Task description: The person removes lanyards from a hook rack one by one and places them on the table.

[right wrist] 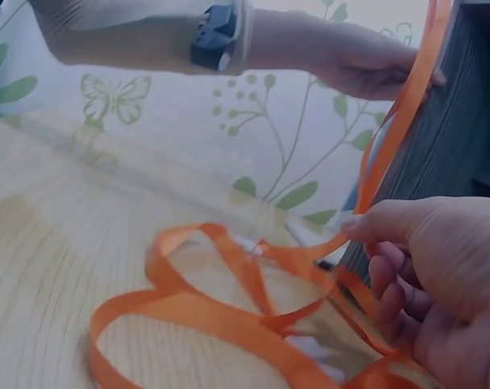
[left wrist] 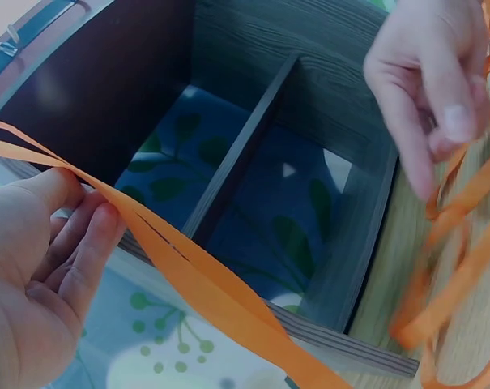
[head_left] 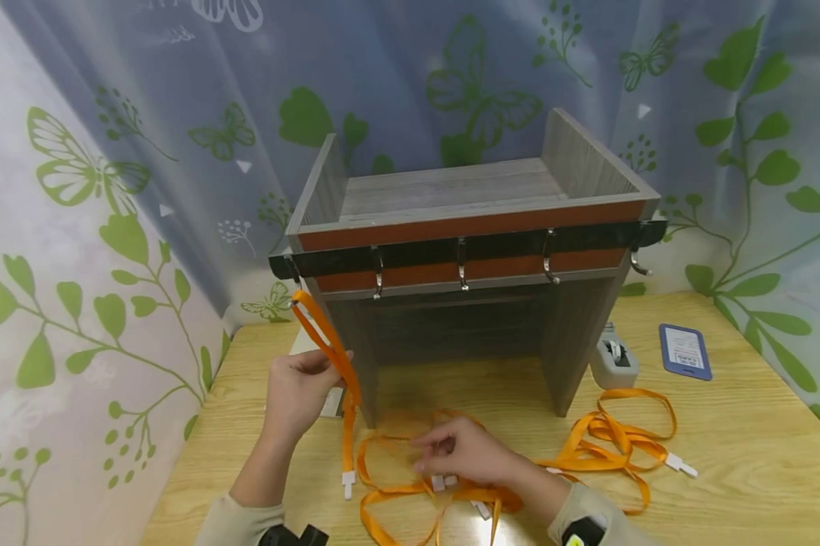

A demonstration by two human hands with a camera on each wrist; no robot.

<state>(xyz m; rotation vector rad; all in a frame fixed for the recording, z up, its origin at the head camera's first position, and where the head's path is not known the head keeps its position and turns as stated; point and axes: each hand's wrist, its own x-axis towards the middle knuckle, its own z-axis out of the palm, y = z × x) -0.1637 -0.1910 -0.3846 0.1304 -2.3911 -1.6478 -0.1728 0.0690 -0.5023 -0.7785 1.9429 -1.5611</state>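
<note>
My left hand (head_left: pixel 303 390) pinches an orange lanyard (head_left: pixel 348 375) near the left side of a grey wooden shelf unit (head_left: pixel 573 326). The lanyard's upper loop is at the leftmost hook (head_left: pixel 296 273) of the dark hook rail (head_left: pixel 416 258); its white clip (head_left: pixel 348 484) hangs low, by the table. In the left wrist view the doubled strap (left wrist: pixel 204 292) runs past the fingertips. My right hand (head_left: pixel 467 453) is low over a pile of orange lanyards (head_left: pixel 389 497), thumb and forefinger apart in the left wrist view. Close by its fingers, a strap (left wrist: pixel 463 275) is motion-blurred.
Several other metal hooks (head_left: pixel 462 265) line the rail. More orange lanyards (head_left: pixel 587 455) lie on the wooden table (head_left: pixel 744 455) at the right. A grey tape dispenser (head_left: pixel 614 362) and a blue card holder (head_left: pixel 686 351) are beside the shelf. A patterned curtain (head_left: pixel 396 76) hangs behind.
</note>
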